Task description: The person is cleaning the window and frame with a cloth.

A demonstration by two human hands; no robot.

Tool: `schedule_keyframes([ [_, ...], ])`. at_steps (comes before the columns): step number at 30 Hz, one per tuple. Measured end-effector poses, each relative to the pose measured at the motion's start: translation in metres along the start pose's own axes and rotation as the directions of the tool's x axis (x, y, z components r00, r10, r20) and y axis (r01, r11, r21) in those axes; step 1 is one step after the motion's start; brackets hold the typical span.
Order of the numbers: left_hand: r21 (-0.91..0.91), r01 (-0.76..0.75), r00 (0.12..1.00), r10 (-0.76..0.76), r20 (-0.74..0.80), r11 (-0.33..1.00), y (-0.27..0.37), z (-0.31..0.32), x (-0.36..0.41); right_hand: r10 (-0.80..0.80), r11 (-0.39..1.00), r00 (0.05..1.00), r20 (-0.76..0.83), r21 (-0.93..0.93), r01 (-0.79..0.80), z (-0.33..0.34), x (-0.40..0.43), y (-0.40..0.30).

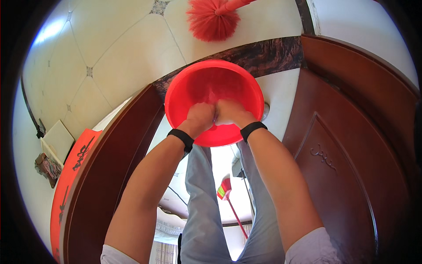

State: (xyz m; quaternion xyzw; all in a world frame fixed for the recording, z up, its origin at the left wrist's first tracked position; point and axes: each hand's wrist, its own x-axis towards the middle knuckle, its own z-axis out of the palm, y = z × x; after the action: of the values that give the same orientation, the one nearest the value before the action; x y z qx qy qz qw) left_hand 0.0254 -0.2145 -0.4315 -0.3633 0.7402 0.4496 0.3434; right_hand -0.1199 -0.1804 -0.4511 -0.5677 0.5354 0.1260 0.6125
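Both hands are fisted side by side above a round red plastic basin (178, 85), knuckles nearly touching. Between my left hand (200, 114) and my right hand (229, 111) shows a small dark purplish bit of what looks like a wrung cloth (215, 116). The fingers hide most of it. Inside the basin, a pale blurred patch lies just beyond the fists; I cannot tell whether it is water. A black band circles each wrist.
A dark marbled threshold (277, 54) runs behind the basin. Brown wooden door panels flank me, on the left (115, 158) and right (329, 138). A red bristle brush (214, 19) rests on the tiled floor (132, 46) ahead. A red-handled broom (226, 189) shows between my legs.
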Motion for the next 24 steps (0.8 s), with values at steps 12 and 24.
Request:
schedule_keyframes([
  [12, 0.059, -0.148, 0.937, 0.159, -0.31, 0.987, 0.014, -0.005, -0.039, -0.071, 0.889, 0.98, 0.187, 0.457, -0.023, 0.004, -0.007, 0.006],
  [24, -0.941, -0.213, 0.968, -0.074, -0.24, 0.262, -0.011, -0.001, -0.022, 0.163, 0.571, 0.742, -0.65, 0.676, 0.466, 0.024, -0.038, -0.013],
])
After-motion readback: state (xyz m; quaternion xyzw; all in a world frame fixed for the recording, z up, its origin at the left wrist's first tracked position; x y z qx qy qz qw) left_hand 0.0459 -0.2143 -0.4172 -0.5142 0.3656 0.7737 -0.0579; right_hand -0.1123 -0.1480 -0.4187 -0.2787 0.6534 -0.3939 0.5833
